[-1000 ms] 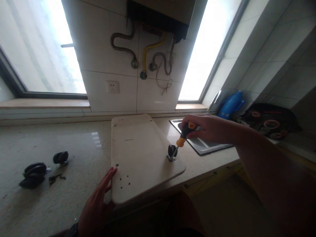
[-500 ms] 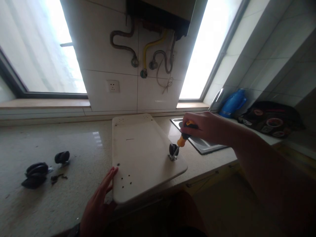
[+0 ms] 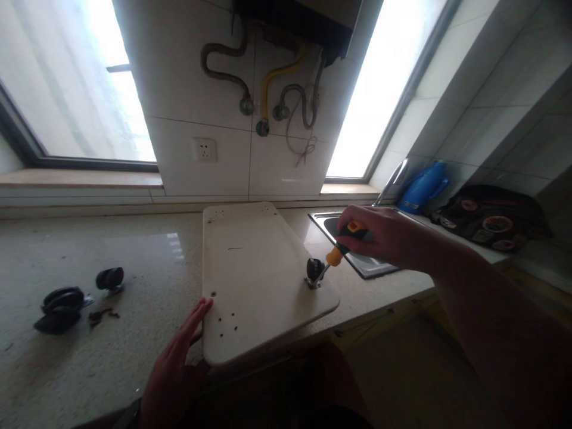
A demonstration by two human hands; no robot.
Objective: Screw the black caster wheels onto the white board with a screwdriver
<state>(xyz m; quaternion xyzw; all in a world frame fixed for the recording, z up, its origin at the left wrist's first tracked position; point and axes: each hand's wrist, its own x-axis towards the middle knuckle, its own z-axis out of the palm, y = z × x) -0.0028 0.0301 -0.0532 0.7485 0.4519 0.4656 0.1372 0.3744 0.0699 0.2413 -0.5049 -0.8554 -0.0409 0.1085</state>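
Observation:
My right hand (image 3: 364, 229) is wrapped round the yellow and black handle of a screwdriver (image 3: 335, 256). Its shaft slants down to the metal plate of a black caster wheel (image 3: 315, 271), which stands on the near right corner of a white board (image 3: 254, 268). Whether the tip sits in a screw is too small to tell. With fingers stretched out, my left hand (image 3: 179, 351) rests against the board's left edge, close to its near left corner. Several small holes show at that corner and at the far ones.
Left on the speckled counter (image 3: 152, 256) lie more black casters (image 3: 62, 307), a single caster (image 3: 109, 278) and a small pile of screws (image 3: 102, 317). A steel sink (image 3: 370, 268) is at the right, with a blue jug (image 3: 422, 186) and a dark bag (image 3: 491, 217) beyond.
My right hand and the screwdriver handle have moved slightly right, so the shaft leans lower. My left hand still touches the board's edge. The view has shifted a little.

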